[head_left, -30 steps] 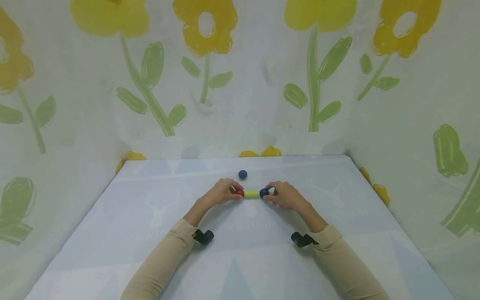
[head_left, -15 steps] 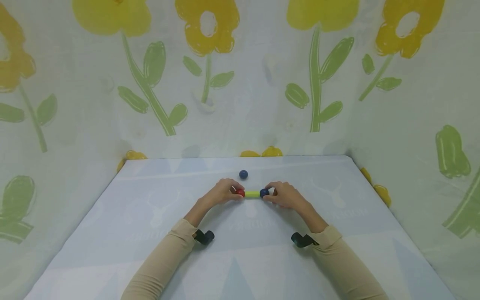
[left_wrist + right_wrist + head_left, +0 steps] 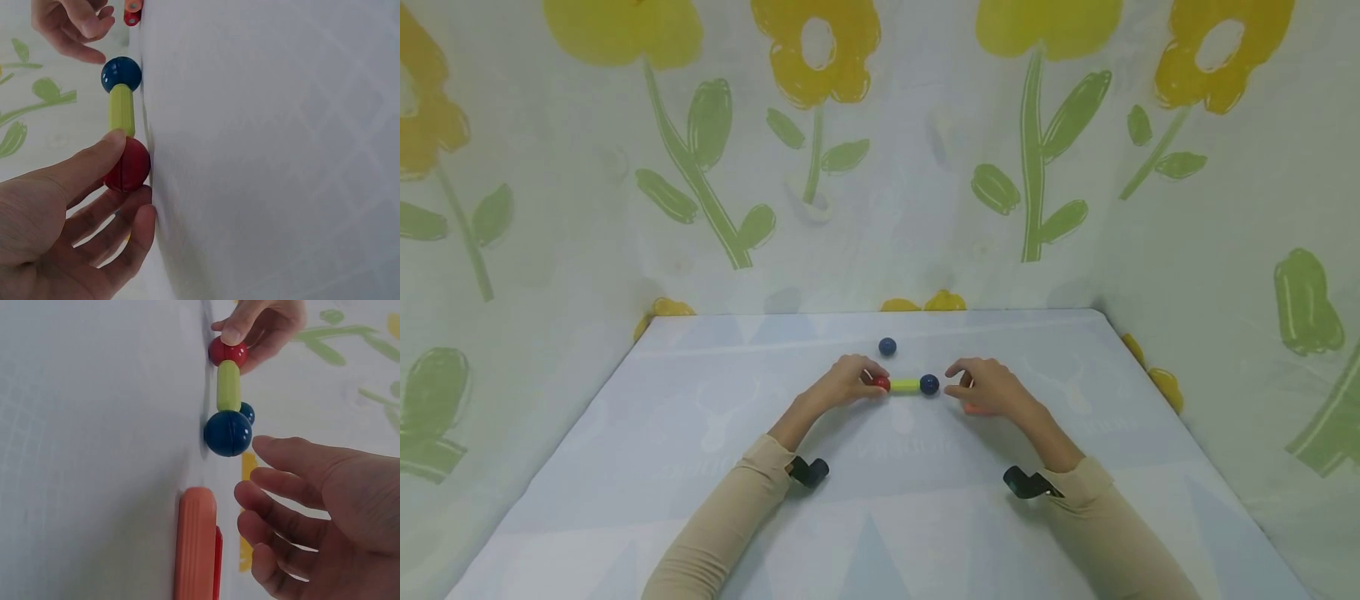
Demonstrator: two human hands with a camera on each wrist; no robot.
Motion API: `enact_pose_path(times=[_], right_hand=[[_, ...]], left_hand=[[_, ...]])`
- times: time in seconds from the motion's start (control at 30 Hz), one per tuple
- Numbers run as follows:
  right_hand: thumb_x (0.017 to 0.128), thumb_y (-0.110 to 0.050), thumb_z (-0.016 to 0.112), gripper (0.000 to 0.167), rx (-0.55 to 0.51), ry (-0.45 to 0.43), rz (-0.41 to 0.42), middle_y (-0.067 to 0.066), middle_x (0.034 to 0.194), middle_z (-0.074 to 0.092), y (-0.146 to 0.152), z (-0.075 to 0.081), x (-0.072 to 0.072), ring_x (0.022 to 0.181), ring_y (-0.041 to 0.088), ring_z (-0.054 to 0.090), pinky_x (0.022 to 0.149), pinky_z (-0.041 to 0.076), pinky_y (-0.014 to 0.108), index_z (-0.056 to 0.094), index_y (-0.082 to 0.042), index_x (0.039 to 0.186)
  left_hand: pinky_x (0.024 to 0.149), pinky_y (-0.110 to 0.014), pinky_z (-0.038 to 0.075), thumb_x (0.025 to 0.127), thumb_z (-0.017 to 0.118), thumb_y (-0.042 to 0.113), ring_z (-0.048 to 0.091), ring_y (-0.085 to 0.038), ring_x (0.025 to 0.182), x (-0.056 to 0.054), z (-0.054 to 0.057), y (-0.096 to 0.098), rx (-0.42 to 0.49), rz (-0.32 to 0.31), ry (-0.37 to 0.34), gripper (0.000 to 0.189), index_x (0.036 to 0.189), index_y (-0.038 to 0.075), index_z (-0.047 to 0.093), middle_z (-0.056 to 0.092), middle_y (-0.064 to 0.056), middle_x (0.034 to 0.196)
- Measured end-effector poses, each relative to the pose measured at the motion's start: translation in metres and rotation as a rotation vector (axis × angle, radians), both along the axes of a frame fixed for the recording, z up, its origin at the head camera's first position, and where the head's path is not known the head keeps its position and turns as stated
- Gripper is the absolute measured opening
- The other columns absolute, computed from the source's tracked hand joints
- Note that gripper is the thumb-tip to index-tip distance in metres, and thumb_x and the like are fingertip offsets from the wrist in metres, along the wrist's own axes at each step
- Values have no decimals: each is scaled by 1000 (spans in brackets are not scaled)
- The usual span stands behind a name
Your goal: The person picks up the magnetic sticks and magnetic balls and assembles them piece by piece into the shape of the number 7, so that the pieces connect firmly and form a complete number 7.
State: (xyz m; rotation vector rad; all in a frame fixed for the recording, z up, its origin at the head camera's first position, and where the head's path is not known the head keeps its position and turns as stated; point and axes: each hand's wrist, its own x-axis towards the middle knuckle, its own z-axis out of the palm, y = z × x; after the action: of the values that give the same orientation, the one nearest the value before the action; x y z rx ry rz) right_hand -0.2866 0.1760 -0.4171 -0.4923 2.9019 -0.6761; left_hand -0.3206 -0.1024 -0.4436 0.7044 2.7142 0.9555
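My left hand pinches a glossy red ball between thumb and fingers. A short yellow-green rod runs from that ball to a dark blue ball, so the three form one dumbbell-like piece lying level along the table. My right hand stands just right of the blue ball, fingers loosely bent, with a gap between fingertips and ball. Under this hand lies an orange ridged rod, and beside it a red rod, both mostly hidden by the hand in the head view.
A second blue ball sits on the table farther back, behind the joined piece. The table has a pale printed cloth. Flower-patterned curtains enclose its back and sides. A small dark camera is strapped on each wrist.
My right hand has let go of the blue ball and moved a little to the right, uncovering part of the orange rod. The left hand keeps holding the red ball in place.
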Motion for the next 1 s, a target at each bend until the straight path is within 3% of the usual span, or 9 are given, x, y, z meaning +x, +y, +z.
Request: enact_pose_path(times=[0.37,0.77,1.0], right_hand=[[89,-23,73,29,-16,-15,21,3,89,67,25,2,12,77,15,57,68,49,27,68,-8,113],[85,-39,75,39,-7,22,4,3,89,69,39,-5,21,80,16,57,71,51,31,71,-6,105],[84,-39,75,40,-42,66,-1,4,89,69,44,-12,24,81,16,58,70,50,28,73,-4,104]], left_hand=[[80,-26,52,86,76,17,60,-15,90,0,1,0,1,10,-6,34,119,11,71,71,-4,109],[80,-26,52,86,76,18,59,-16,90,0,2,0,-18,13,-11,35,120,11,70,71,-5,110],[81,-26,53,85,76,17,61,-15,90,0,1,1,-9,-1,-1,35,119,9,71,72,-5,110]])
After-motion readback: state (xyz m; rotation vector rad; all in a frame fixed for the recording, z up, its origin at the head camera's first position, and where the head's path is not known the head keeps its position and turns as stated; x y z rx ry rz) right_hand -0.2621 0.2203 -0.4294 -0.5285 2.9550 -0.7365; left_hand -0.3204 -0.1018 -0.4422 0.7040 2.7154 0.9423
